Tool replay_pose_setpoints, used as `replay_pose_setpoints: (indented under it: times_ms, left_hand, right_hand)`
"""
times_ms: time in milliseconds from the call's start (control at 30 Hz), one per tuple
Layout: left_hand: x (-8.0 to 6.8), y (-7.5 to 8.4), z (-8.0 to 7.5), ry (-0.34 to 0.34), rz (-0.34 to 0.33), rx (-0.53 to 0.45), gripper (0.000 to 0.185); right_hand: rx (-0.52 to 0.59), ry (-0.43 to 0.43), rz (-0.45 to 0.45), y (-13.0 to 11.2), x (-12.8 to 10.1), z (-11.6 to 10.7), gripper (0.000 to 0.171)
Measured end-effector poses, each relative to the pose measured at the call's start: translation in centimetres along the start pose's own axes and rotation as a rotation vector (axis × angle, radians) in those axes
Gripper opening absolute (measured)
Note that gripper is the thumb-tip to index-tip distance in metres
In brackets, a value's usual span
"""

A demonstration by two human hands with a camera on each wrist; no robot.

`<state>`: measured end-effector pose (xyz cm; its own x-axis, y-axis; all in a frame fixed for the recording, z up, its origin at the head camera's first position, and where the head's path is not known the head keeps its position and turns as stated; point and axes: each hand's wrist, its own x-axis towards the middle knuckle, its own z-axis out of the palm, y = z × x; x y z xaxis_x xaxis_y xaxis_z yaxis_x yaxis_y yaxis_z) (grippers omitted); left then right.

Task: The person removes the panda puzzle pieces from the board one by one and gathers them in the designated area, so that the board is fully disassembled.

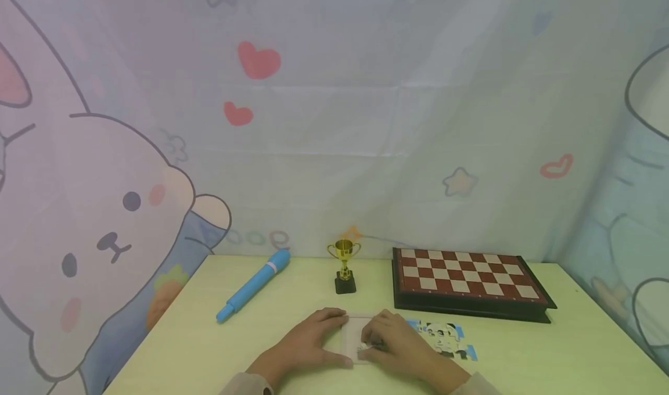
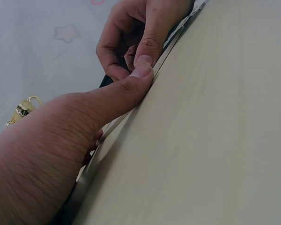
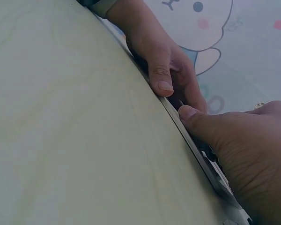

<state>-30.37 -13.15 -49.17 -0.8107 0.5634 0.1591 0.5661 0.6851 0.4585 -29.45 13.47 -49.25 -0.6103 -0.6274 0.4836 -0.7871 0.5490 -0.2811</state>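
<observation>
A shallow, pale puzzle tray lies flat on the table between both hands. My left hand holds it at the left, fingers at the far edge and thumb at the near edge. Over the tray's right part, my right hand pinches a small jigsaw piece between curled fingers and thumb; the fingers mostly cover it. In the left wrist view the two thumbs nearly meet at the tray's near edge. Several loose jigsaw pieces in blue, white and black lie just right of the right hand, partly behind it.
A red-and-white chequered board box stands behind the loose pieces. Beyond the tray is a small gold trophy cup on a black base. A blue, pen-shaped object lies at the back left. A printed cloth hangs behind the table.
</observation>
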Motion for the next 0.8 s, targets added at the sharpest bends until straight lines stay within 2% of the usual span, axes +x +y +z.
replay_pose_setpoints:
  times_ms: [200,467,800]
  left_hand:
    - [0.01,-0.04,0.02,0.008,0.01,0.007,0.094]
    - [-0.08,0.09,0.06,-0.001,0.001,-0.004,0.093]
    - [0.08,0.0,0.02,-0.004,-0.003,-0.002,0.094]
  right_hand:
    - [0.049,0.001,-0.017,0.01,-0.1,-0.03,0.022]
    - [0.14,0.033,-0.145,0.19,-0.07,-0.03,0.019]
    - [0.217,0.027,-0.11,0.04,-0.26,-0.16,0.016]
